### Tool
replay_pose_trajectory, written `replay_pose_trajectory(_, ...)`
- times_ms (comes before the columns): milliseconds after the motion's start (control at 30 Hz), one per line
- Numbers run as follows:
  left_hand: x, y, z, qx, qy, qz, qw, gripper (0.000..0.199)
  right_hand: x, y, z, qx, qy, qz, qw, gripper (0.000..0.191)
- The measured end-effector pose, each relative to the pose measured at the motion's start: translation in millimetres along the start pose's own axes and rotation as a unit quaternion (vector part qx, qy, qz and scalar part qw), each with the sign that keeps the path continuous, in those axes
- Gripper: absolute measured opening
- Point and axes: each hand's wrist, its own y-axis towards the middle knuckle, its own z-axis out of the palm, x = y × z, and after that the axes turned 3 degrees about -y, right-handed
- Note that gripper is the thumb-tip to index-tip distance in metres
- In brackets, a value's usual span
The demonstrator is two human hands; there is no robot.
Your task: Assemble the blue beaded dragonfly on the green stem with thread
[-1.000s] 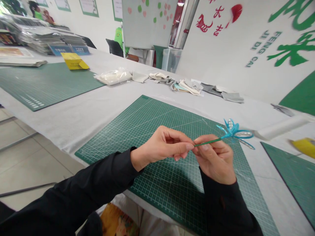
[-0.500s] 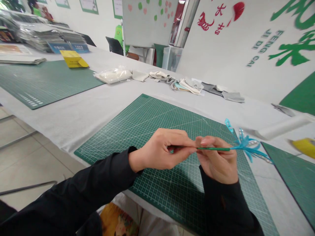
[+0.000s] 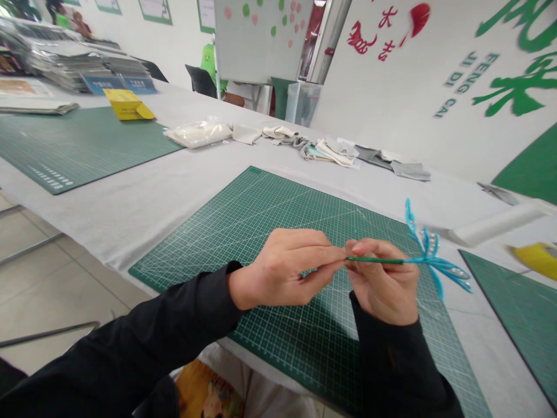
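Note:
A blue artificial flower point(image 3: 435, 255) with thin petals and pearly beads points to the right, on a straight stem point(image 3: 378, 260) wrapped in green. My left hand point(image 3: 291, 267) pinches the stem's left end between thumb and fingertips. Closed around the same stem is my right hand point(image 3: 385, 278), its thumb and fingers near the left fingertips. The stem lies nearly level, above a green cutting mat point(image 3: 261, 215) with a white grid. The very end of the stem is hidden by my fingers.
More cutting mats lie at the left point(image 3: 96, 145) and right point(image 3: 513, 313). Farther back are a yellow paper box point(image 3: 127, 105), a clear plastic packet point(image 3: 200, 133), fabric scraps point(image 3: 335, 151) and stacked bagged papers point(image 3: 65, 61). A white roll point(image 3: 500, 223) lies at the right.
The flower has turned about its stem, so its petals and beads face differently. Both hands stay in nearly the same place, with slightly shifted fingers.

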Motion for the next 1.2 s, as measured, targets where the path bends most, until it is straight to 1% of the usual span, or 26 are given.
replay_pose_trajectory(100, 0, 1, 1.0, -0.014, 0.016, 0.006, 1.0, 0.013, -1, -1, -1, -0.007, -0.002, -0.001, 1.0, 0.007)
replay_pose_trajectory(267, -1, 2, 2.4, -0.04, 0.031, 0.012, 0.999, 0.011, -1, 0, 0, 0.016, -0.003, -0.014, 1.0, 0.005)
replay_pose_trajectory(433, -2, 1, 5.0, -0.059, 0.039, -0.012, 0.997, 0.01, 0, -1, 0, 0.01, -0.025, -0.028, 0.999, 0.006)
replay_pose_trajectory(600, -3, 1, 8.2, -0.082, 0.012, -0.051, 0.995, 0.009, 0, -3, 1, -0.001, -0.047, -0.048, 0.998, 0.006)
replay_pose_trajectory(733, -3, 1, 9.0, -0.088, 0.011, -0.057, 0.994, 0.009, 1, -3, 2, -0.009, -0.054, -0.05, 0.997, 0.003)
replay_pose_trajectory(933, -1, -2, 9.9, -0.088, 0.03, -0.05, 0.994, 0.009, -1, -3, 3, -0.025, -0.07, -0.055, 0.996, 0.004)
replay_pose_trajectory(1067, -1, -4, 10.8, -0.082, 0.051, -0.042, 0.994, 0.01, -4, -2, 1, -0.027, -0.082, -0.06, 0.994, 0.009)
replay_pose_trajectory(1133, -3, -3, 10.1, -0.078, 0.034, -0.067, 0.994, 0.01, -5, -2, -1, -0.029, -0.097, -0.059, 0.993, 0.012)
replay_pose_trajectory(1200, -3, 0, 7.9, -0.068, -0.035, -0.13, 0.989, 0.009, -6, -1, -3, -0.034, -0.119, -0.063, 0.99, 0.012)
